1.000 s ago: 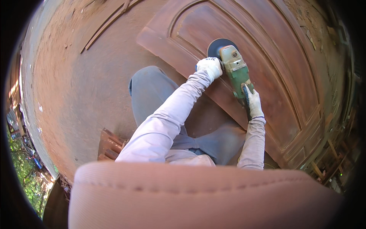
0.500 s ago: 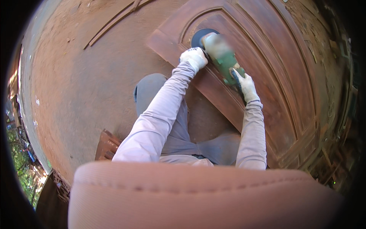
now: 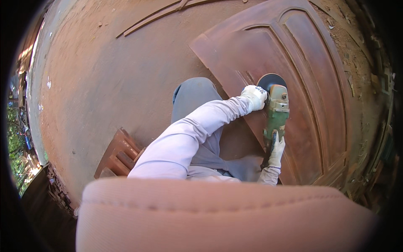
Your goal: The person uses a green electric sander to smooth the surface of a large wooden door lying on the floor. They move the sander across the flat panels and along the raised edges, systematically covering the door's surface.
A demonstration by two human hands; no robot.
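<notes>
A green angle grinder (image 3: 277, 115) with a round dark disc (image 3: 273, 80) lies over a reddish-brown wooden door (image 3: 247, 50) with carved arched panels. White-gloved, my left hand (image 3: 255, 97) is closed at the side of the grinder's head, just by the disc; the side handle is mostly hidden in it. My right hand (image 3: 277, 151), in a similar glove, wraps the rear of the grinder's body. The disc is over the panel area near the door's left edge; whether it touches the wood I cannot tell. Dust blurs part of the door beyond the disc.
Thin wooden strips (image 3: 155, 19) lie on the dusty ground beyond the door. A stack of brown wooden pieces (image 3: 119, 155) is at my lower left. My bent knee (image 3: 195, 94) stands beside the door's left edge. Wood scraps (image 3: 350, 82) litter the far right.
Both hands have drawn the grinder nearer to me and to the right across the door. Its body has turned to point more straight away from me. The view has also shifted.
</notes>
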